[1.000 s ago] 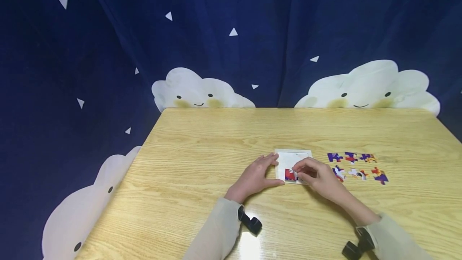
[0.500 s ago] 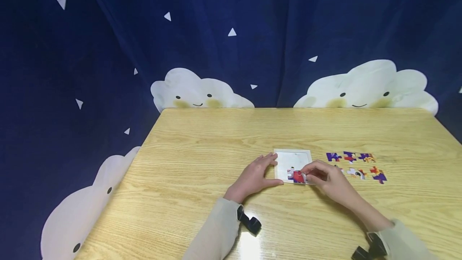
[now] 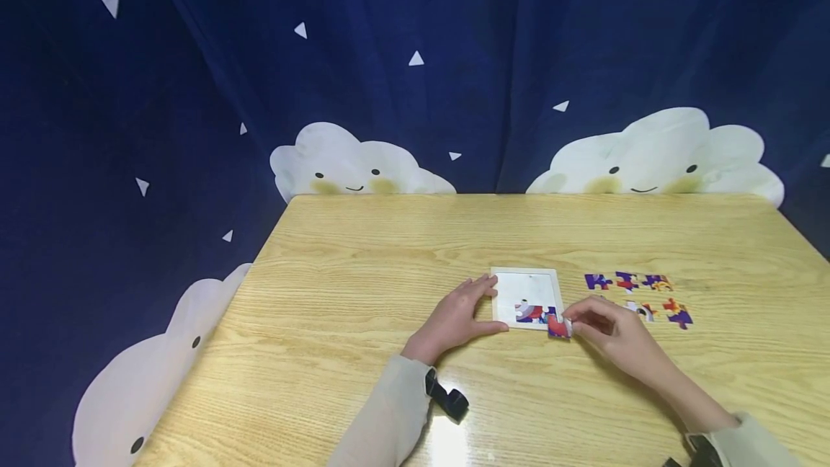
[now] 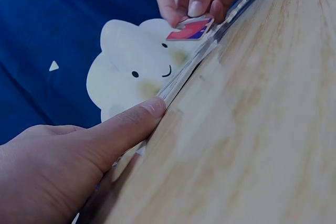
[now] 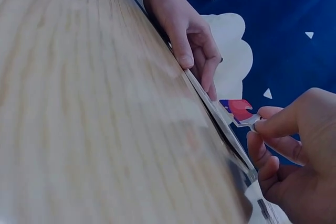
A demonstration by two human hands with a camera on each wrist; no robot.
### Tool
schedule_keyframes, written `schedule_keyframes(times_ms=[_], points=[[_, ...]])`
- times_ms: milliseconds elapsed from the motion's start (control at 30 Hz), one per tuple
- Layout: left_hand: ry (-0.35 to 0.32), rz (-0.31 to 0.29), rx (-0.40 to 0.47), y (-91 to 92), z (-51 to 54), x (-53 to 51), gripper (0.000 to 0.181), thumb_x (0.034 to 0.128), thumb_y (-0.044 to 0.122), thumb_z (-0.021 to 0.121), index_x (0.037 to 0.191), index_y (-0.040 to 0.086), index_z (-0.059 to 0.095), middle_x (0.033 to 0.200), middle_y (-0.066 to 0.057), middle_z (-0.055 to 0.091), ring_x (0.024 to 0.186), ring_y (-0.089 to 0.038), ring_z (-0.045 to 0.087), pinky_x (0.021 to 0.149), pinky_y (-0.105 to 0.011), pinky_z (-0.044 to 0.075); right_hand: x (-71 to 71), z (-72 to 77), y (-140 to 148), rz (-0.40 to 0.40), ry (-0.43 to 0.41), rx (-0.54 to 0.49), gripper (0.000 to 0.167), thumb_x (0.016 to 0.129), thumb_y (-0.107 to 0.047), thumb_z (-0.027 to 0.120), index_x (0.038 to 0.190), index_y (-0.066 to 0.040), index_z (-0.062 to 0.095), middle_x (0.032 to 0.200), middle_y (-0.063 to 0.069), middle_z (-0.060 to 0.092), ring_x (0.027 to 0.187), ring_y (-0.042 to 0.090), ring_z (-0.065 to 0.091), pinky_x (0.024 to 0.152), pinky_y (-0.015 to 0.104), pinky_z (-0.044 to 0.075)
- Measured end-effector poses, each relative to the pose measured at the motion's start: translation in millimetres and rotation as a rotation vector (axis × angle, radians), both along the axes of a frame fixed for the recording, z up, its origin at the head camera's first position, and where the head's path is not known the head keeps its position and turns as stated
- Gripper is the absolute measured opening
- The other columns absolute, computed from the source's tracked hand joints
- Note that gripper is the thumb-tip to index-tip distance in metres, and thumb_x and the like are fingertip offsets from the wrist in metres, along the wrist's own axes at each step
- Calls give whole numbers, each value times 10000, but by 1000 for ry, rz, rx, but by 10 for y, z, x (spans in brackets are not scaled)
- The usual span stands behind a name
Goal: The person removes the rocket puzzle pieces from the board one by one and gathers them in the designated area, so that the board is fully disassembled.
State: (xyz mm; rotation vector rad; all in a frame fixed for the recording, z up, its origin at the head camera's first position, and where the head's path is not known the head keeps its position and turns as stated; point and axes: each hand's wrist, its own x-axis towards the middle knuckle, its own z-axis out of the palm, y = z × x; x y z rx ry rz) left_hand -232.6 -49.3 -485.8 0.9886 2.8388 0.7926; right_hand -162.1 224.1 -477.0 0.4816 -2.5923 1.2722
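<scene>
A white puzzle tray (image 3: 525, 287) lies on the table. Several joined puzzle pieces (image 3: 532, 314) sit along its lower side, red, purple and white. My left hand (image 3: 454, 319) rests at the tray's left side, thumb near the lower corner and fingers higher on the edge. My right hand (image 3: 616, 334) pinches a red and purple puzzle piece (image 3: 559, 326) between thumb and fingers, over the tray's lower right corner. In the right wrist view that puzzle piece (image 5: 240, 109) is tilted at the fingertips, and the left hand (image 5: 191, 45) touches the tray's edge.
Loose puzzle pieces lie right of the tray in two rows, among them a purple piece (image 3: 598, 281) and an orange and purple piece (image 3: 679, 313). The right hand partly covers the lower row. A dark blue curtain (image 3: 389, 78) hangs behind the wooden table (image 3: 363, 265).
My right hand has moved right and toward me with the red piece, from over the tray to its lower right corner, uncovering the pieces in the tray. The left hand has stayed put.
</scene>
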Motion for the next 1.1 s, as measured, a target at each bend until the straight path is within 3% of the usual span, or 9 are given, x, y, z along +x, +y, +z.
schedule_keyframes(times_ms=[333,700,1100], points=[[-1,3,-2,-6,10,-2,822,844,519,708,1498,132,392,1422,20,576,1456,-207,384,1236,-355,282,90,-29,189,-20,6,-4,202,857,14,696,1009,-118,707,963,-124,686,889,-107,606,778,46,506],[-6,4,6,-3,2,8,818,841,513,714,1493,130,400,1423,18,576,1457,-210,382,1235,-367,284,189,-65,383,-49,46,-3,242,825,57,711,1013,-95,716,990,-195,673,935,-161,588,804,3,479],[-3,-2,19,-3,-7,-4,770,841,503,719,1454,120,456,1532,-32,455,1453,-225,388,1235,-351,282,275,-81,537,-85,39,30,225,834,24,718,1016,-109,717,1012,-291,645,953,-203,565,826,-27,445]])
